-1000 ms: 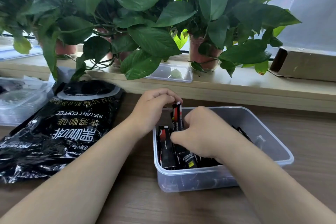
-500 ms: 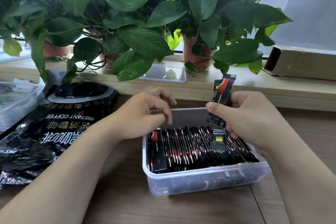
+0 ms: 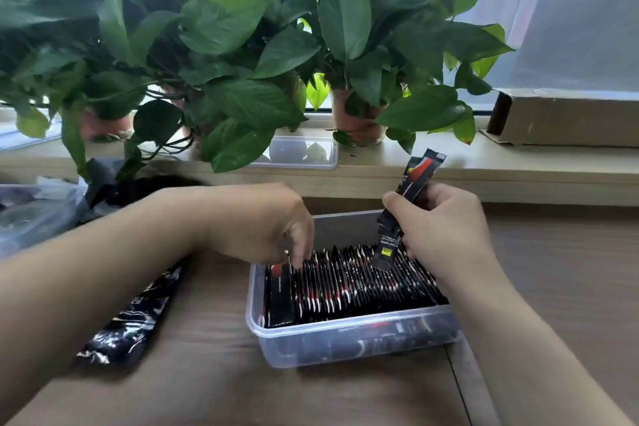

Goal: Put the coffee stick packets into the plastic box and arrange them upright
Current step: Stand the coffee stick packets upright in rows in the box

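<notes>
Right hand (image 3: 446, 228) pinches a coffee stick packet (image 3: 413, 197) upright over the plastic box (image 3: 345, 334) at its far right, while the left hand (image 3: 262, 221), fingers curled and grip unclear, dips into the standing row of packets (image 3: 352, 284) at the box's left end; next, seemingly, the packet needs a gap.

Held packet (image 3: 415, 180): black, red swoosh toward top end, yellow block and white lettering toward lower end
Packets in row (image 3: 349, 284): black, repeating red-and-white edge marks
Plastic box (image 3: 345, 332): clear, colourless, slightly cloudy
Bag (image 3: 128, 328): glossy black, white print
Table (image 3: 242, 384): mid-brown wood grain
Leaves (image 3: 221, 21): dark green, a few yellow-green
Pot (image 3: 356, 121): terracotta
Windowsill (image 3: 518, 169): pale beige
Cardboard box (image 3: 567, 117): brown, dark open end
</notes>
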`<state>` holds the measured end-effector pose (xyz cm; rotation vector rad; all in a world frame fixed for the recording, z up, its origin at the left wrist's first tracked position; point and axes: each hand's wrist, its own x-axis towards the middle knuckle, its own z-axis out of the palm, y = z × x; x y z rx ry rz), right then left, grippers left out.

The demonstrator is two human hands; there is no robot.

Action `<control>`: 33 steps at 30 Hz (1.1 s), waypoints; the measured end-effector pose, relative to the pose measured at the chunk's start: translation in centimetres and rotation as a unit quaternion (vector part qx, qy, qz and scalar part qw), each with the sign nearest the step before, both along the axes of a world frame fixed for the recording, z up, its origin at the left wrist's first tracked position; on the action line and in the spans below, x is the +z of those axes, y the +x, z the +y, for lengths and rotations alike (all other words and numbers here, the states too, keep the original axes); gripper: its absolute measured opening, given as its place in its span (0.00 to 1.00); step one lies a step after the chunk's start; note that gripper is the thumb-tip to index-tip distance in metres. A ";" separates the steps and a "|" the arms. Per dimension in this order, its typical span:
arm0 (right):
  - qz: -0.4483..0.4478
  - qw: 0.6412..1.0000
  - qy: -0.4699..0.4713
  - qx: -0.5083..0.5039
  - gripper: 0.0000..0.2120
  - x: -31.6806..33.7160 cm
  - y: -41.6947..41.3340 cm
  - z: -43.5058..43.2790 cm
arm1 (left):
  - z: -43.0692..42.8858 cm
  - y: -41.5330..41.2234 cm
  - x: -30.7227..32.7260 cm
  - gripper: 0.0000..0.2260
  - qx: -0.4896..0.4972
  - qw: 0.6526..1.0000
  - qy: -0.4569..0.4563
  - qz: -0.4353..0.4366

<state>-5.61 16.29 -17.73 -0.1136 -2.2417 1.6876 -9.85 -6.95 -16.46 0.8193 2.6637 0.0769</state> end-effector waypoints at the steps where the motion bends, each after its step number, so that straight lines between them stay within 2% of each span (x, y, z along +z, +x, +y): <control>1: -0.001 1.000 -0.010 0.000 0.11 0.0 0.0 0.1 | -0.1 -0.7 -0.6 0.18 -0.005 0.995 -0.090 -0.035; 3: -0.003 0.999 -0.032 0.001 0.11 -0.1 0.1 0.3 | 0.2 -1.1 -0.5 0.21 -0.054 0.987 -0.149 -0.018; 7: -0.016 0.997 -0.071 0.013 0.10 0.0 0.4 0.4 | 3.4 2.0 2.2 0.12 -0.129 0.975 -0.180 0.018; 9: -0.017 0.996 -0.084 0.019 0.10 0.0 0.4 0.5 | 3.6 2.1 2.2 0.07 -0.133 0.972 -0.194 0.026; 11: -0.018 0.995 -0.090 0.025 0.10 -0.1 0.5 0.7 | 4.2 1.7 1.4 0.12 -0.108 0.966 -0.229 0.051; 13: -0.014 0.995 -0.095 0.030 0.10 -0.1 0.6 0.8 | 4.8 1.1 0.9 0.12 -0.061 0.971 -0.230 0.011; 15: 0.004 0.994 -0.105 0.033 0.10 0.0 0.7 0.9 | 4.9 1.1 1.1 0.10 -0.042 0.982 -0.182 0.013; 18: 0.038 0.993 -0.108 0.035 0.10 0.4 0.9 1.2 | 4.2 3.4 4.8 0.08 -0.009 0.994 0.023 0.107; 20: 0.050 0.994 -0.093 0.040 0.10 0.8 1.0 1.6 | 3.4 4.2 5.6 0.10 0.048 0.979 0.181 0.077; 22: 0.045 0.994 -0.077 0.060 0.09 1.2 1.3 1.8 | 3.3 3.7 4.9 0.12 0.109 0.947 0.297 0.053; 28: 0.017 0.994 0.028 0.108 0.08 1.3 1.6 1.5 | 5.2 3.4 2.3 0.14 0.168 0.877 0.445 0.059; 30: 0.002 0.993 0.045 0.113 0.07 1.2 1.4 1.3 | 6.0 3.7 1.7 0.14 0.153 0.875 0.455 0.060; 33: -0.043 0.989 0.038 0.136 0.09 1.3 1.3 1.2 | 6.3 3.8 1.5 0.15 0.125 0.876 0.465 0.011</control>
